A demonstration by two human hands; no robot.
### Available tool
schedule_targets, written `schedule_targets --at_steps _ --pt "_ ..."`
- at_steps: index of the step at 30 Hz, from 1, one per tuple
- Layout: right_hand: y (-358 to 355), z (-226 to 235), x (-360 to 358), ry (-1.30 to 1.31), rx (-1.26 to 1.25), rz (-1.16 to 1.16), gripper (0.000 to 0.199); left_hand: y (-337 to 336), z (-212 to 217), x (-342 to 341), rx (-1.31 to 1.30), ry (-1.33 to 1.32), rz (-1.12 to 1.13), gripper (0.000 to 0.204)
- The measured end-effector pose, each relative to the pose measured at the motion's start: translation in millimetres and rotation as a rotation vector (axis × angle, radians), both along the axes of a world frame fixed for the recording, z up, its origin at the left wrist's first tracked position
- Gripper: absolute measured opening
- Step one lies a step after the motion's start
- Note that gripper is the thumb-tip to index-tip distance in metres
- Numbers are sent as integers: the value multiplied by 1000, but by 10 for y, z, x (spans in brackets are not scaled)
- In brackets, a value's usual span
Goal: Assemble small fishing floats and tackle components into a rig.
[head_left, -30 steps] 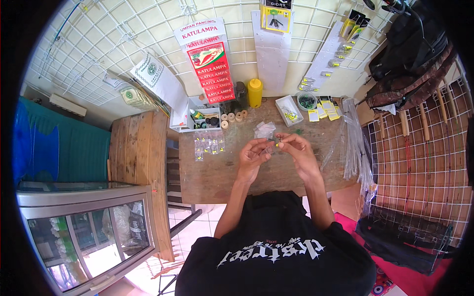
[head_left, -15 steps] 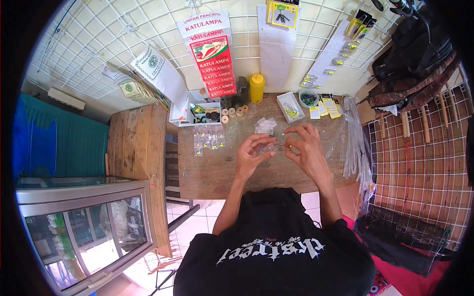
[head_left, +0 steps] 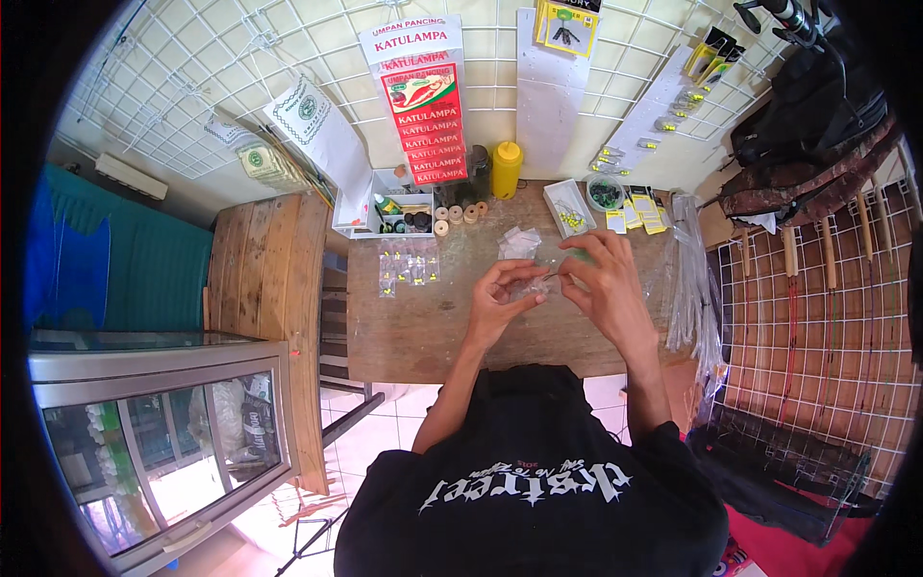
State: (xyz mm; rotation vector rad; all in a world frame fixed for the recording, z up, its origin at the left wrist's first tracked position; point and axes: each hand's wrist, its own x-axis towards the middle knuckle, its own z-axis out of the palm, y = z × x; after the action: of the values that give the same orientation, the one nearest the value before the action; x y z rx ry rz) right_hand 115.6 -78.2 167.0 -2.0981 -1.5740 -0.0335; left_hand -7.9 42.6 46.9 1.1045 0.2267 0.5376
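Above the wooden table (head_left: 461, 332), my left hand (head_left: 495, 300) is closed on a small clear plastic bag (head_left: 535, 287), thumb and fingers pinching its side. My right hand (head_left: 608, 279) is just to the right, fingertips pinched at the bag's edge on a thin dark piece too small to name. A pile of clear bags (head_left: 520, 242) lies just beyond my hands. To the left, several small bags with yellow pieces inside (head_left: 409, 267) are laid out in rows. A white open box (head_left: 567, 210) with small yellow-green pieces stands behind my right hand.
Along the back stand a yellow squeeze bottle (head_left: 506, 170), cork-coloured spools (head_left: 456, 214), a white organiser tray (head_left: 363, 229) and a round tub (head_left: 606, 192). Yellow packets (head_left: 645, 209) and long plastic sleeves (head_left: 694, 279) lie right. A glass-doored cabinet (head_left: 163, 375) stands left.
My right hand has come slightly nearer the bag, and the yellow bit seen at its fingertips no longer shows. My left hand still grips the bag. The whole view has shifted a little.
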Motion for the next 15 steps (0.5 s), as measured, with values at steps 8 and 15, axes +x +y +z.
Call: schedule_targets --at_steps 8,15 --pt "-41 22 10 23 53 -42 16 -11 -23 21 -121 -17 11 53" --pt "-53 35 -24 -2 -19 -13 16 -17 -7 19 -133 -30 7 53"
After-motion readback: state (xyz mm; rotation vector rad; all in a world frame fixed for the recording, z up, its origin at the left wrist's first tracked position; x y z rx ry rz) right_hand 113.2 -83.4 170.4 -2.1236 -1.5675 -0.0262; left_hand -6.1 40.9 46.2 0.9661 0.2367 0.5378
